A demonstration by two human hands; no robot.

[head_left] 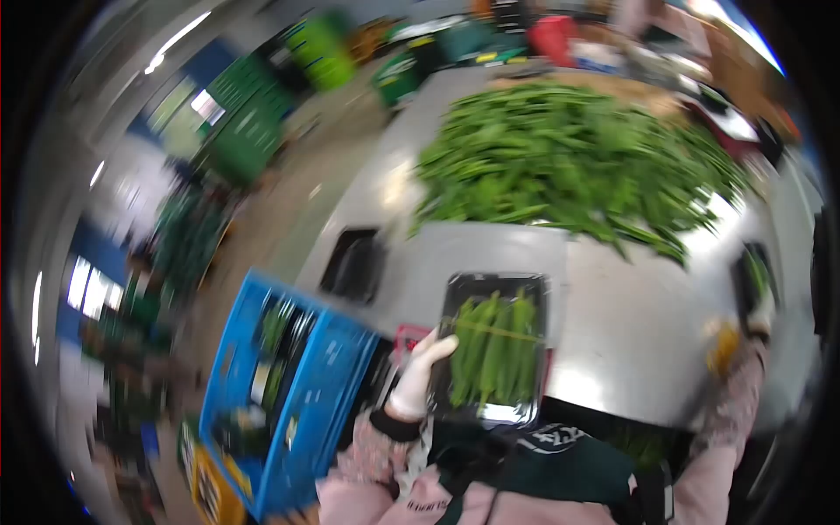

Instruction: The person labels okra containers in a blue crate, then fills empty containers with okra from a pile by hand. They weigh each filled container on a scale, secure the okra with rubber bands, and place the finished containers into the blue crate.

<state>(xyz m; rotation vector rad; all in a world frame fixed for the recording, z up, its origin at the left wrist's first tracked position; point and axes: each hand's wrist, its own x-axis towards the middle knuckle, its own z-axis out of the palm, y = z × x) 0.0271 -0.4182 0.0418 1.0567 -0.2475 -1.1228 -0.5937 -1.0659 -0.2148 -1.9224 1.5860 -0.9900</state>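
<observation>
My left hand (424,372), in a white glove, grips the left edge of a black tray (449,306) in front of my body. Several long green pods (495,350) that look like okra lie side by side in it, crossed by a thin yellowish band. At the far right, my right hand (763,313) is by the near end of another black tray (744,284) with green pods in it. Its fingers are blurred, so a grip cannot be made out. Beside the right forearm is a yellow bundle (723,348), too smeared to name.
A large heap of loose green pods (560,157) covers the far part of the metal table (604,341). An unfilled black tray (353,262) lies at the left edge. A blue crate (324,385) with packed trays stands left, above a yellow crate (214,486). A person (665,26) is at the back.
</observation>
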